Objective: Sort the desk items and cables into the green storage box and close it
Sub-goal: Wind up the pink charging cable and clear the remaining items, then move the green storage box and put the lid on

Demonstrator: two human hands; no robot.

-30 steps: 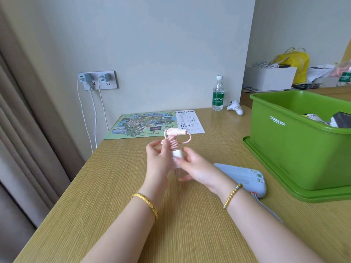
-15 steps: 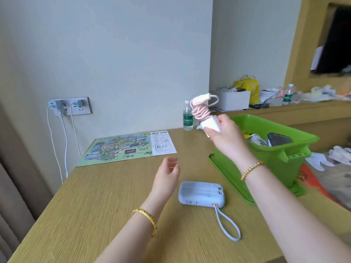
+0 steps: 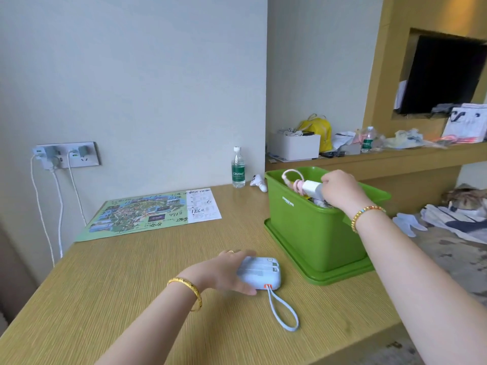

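The green storage box [image 3: 305,233] stands open on its green lid [image 3: 340,275] at the desk's right side, with several items inside. My right hand [image 3: 338,189] is over the box's opening, shut on a white charger with a coiled pink cable [image 3: 303,186]. My left hand [image 3: 232,270] lies on the desk, fingers wrapped around the left end of a pale blue power bank [image 3: 261,272]. The power bank's blue loop strap [image 3: 283,309] trails toward me.
A green map sheet [image 3: 147,213] lies at the back left of the desk. A water bottle [image 3: 238,168] and a small white object [image 3: 258,182] stand by the wall. Two chargers hang in the wall socket [image 3: 66,155]. A cluttered shelf [image 3: 369,154] runs behind the box.
My right hand carried the charger and pink cable from mid-air down over the box. My left hand dropped from the air onto the power bank. The camera turned right.
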